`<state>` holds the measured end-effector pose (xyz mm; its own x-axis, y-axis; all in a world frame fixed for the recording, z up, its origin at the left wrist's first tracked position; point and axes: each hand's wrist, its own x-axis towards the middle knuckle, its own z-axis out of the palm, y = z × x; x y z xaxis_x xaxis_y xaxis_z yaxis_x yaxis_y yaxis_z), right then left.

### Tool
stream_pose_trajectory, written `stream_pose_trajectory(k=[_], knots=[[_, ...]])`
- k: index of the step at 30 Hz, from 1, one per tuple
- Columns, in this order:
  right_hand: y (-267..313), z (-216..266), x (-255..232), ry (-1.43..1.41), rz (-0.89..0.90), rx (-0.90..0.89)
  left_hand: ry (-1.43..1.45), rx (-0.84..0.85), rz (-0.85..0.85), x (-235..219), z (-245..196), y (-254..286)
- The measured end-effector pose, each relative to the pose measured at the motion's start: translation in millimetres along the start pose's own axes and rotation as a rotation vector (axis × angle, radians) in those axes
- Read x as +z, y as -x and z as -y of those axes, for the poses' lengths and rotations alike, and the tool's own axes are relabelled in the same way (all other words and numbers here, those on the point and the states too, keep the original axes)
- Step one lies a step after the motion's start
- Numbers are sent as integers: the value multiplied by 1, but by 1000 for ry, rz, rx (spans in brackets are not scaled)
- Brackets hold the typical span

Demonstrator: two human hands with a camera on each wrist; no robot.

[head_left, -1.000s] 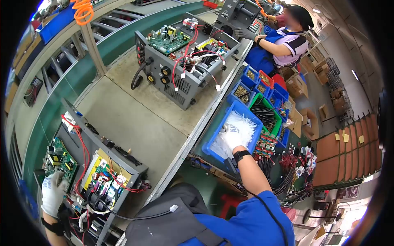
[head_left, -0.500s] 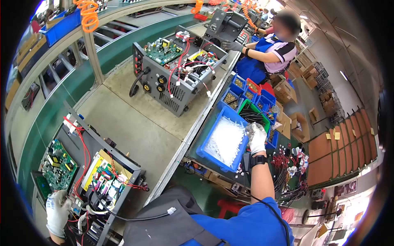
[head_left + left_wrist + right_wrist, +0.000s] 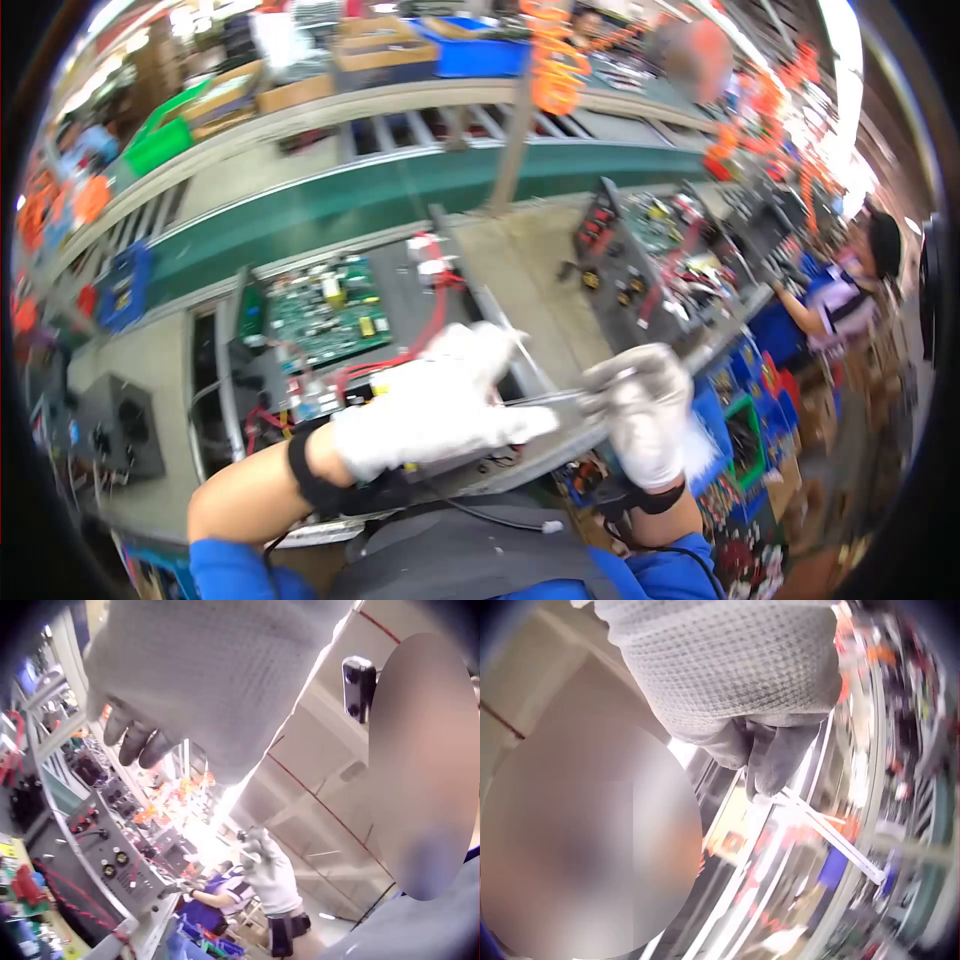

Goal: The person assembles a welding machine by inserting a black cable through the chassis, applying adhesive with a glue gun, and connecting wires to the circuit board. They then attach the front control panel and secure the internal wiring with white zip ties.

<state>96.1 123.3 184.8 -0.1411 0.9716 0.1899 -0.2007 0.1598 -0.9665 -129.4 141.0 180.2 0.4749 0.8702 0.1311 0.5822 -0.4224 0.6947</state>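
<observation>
In the head view my gloved right hand [image 3: 640, 410] is raised in front of the bench, fingertips together. The right wrist view shows its fingers pinching thin white cable ties [image 3: 840, 844], one with its small square head at the free end. My gloved left hand [image 3: 440, 405] reaches toward the right one, thumb raised apart from its extended fingers, blurred by motion. It passes over the front of an opened grey machine chassis [image 3: 400, 270] with a green circuit board [image 3: 330, 310] and red wires [image 3: 425, 340]. Only the back and bent fingertips of the left hand [image 3: 202, 682] show in its wrist view.
Another grey chassis [image 3: 620, 270] stands farther right on the bench. Blue bins [image 3: 715, 420] and a green bin [image 3: 743, 440] sit at the right edge. A green conveyor edge [image 3: 350, 200] runs behind. A person [image 3: 850, 300] works at the far right.
The head view has swung left. My right hand has come from the bin of cable ties to the chassis, with ties in its fingers. My left hand has left the circuit board's edge and moved toward it.
</observation>
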Motion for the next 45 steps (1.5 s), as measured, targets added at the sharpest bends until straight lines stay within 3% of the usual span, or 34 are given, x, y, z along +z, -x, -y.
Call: stream_pose_trajectory(k=[2, 4, 5, 6, 8, 9, 10, 11, 12, 14, 15, 16, 17, 19, 22, 26, 28, 30, 32, 33, 38, 41, 44, 45], knots=[[-19, -26, 34, 84, 363, 7, 863, -250, 362, -2, 11, 9], [-27, -51, 57, -192, 579, 129, 827, -389, 355, -11, 17, 33], [-19, -60, 64, -360, 563, 278, 952, -447, 327, -15, 17, 47], [-19, -69, 69, -254, 641, 299, 823, -502, 303, -9, 23, 57], [-30, -54, 77, 42, 860, 141, 409, -23, 31, 10, 56, 76], [-46, -47, 73, 310, 875, 47, 385, -350, 64, -2, 58, 90], [-61, -53, 63, 453, 742, 69, 355, -676, 101, -28, 45, 98], [-85, -63, 57, 521, 637, -171, 279, -594, -58, -32, 72, 111], [-105, -61, 60, 700, 624, -115, 202, -515, -213, -31, 95, 121], [-135, -108, 58, 984, 796, -390, 144, -723, -230, -61, 101, 103], [-141, -126, 63, 1080, 904, -451, 106, -661, -267, -62, 111, 96], [-145, -139, 71, 1175, 1007, -517, 189, -755, -208, -63, 115, 84], [-149, -149, 77, 1169, 1009, -514, 68, -656, -179, -57, 125, 79], [-156, -163, 87, 1523, 1272, -419, -93, -497, -110, -43, 147, 71], [-163, -168, 96, 1656, 1403, -452, -191, -558, 68, -31, 163, 60], [-174, -157, 110, 1710, 1459, -478, -173, -537, 160, -22, 176, 42], [-180, -156, 110, 1611, 1423, -451, -192, -385, 43, -15, 184, 38], [-181, -156, 107, 1601, 1427, -409, -88, -404, 72, -19, 186, 35], [-181, -157, 104, 1588, 1428, -362, 126, -621, 288, -38, 170, 36], [-181, -158, 104, 1560, 1414, -329, 151, -607, 329, -33, 182, 42], [-165, -158, 116, 1445, 1461, -386, 217, -615, 373, -28, 202, 59], [-163, -155, 121, 1493, 1412, -190, 564, -715, 375, -37, 202, 65], [-163, -160, 114, 1448, 1411, -214, 661, -731, 378, -43, 198, 70], [-163, -160, 115, 1424, 1424, -185, 586, -767, 300, -42, 198, 70]])
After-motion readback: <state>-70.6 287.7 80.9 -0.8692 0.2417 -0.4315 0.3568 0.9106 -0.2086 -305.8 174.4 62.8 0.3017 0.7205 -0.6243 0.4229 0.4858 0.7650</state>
